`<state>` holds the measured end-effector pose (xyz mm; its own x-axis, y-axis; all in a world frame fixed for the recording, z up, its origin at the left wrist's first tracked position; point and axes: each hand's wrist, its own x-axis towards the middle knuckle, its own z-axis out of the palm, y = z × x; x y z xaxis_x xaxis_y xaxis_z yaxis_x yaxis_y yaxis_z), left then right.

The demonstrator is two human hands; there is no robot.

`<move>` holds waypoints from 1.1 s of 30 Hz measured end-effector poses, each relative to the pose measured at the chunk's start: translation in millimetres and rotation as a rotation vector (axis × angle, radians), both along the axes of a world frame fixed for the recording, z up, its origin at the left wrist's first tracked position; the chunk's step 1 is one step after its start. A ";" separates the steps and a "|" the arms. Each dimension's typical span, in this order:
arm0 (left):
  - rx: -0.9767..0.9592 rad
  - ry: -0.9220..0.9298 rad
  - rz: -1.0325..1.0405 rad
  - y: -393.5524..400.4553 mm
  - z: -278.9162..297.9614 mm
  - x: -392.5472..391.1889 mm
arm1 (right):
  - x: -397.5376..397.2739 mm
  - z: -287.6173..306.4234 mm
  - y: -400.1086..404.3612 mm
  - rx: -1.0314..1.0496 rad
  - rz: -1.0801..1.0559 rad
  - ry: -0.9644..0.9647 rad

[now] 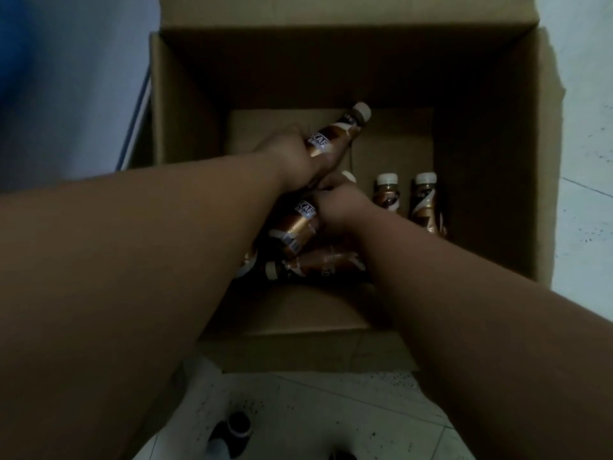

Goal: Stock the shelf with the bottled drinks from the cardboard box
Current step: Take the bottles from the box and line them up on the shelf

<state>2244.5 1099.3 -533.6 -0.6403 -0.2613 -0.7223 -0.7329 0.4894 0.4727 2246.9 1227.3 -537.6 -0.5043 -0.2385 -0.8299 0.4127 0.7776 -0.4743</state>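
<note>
Both of my arms reach down into an open cardboard box on the floor. My left hand grips a brown coffee bottle with a white cap, tilted up to the right. Just below it, my right hand closes around a second bottle of the same kind, its cap peeking out above my knuckles. Two more bottles stand upright by the right wall. Another bottle lies on its side under my right wrist. The shelf is out of view.
The box flaps are folded outward, one toward me. Pale speckled floor tiles surround the box. A dark shoe shows at the bottom edge. A blue surface stands to the left of the box.
</note>
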 end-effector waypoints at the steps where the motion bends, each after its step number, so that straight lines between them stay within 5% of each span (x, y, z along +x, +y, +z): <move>1: -0.011 -0.013 -0.013 -0.6 -0.8 -2.8 | 3.4 -2.9 0.9 -0.016 -0.084 0.002; 4: 0.066 -0.107 0.026 -4.0 7.4 -9.3 | 8.5 -2.2 9.2 -0.031 -0.167 0.064; 10: 0.737 -0.224 0.613 -24.8 79.4 18.1 | -21.1 72.4 14.4 -0.085 -0.313 0.119; 14: 1.005 -0.022 0.716 -39.7 157.9 46.1 | -40.7 162.1 4.4 -0.302 -0.325 0.160; 20: 1.061 0.520 0.770 -88.1 305.6 75.5 | -19.8 307.1 -44.4 -0.486 -0.287 0.154; 22: 0.950 0.717 0.766 -113.6 350.5 98.4 | -5.9 353.0 -75.3 -0.550 -0.233 0.154; 27: 0.023 0.811 0.692 -182.7 429.9 189.7 | 35.8 436.5 -175.7 -0.699 0.080 0.408; 33: -0.288 0.905 0.804 -255.8 470.1 263.2 | 96.6 476.0 -292.1 -0.745 0.407 0.857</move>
<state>2507.7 843.4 -63.5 -0.4627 -0.8854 0.0436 -0.3395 0.2224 0.9139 2343.5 935.2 -61.6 -0.6008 -0.7859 0.1465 -0.4673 0.1965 -0.8620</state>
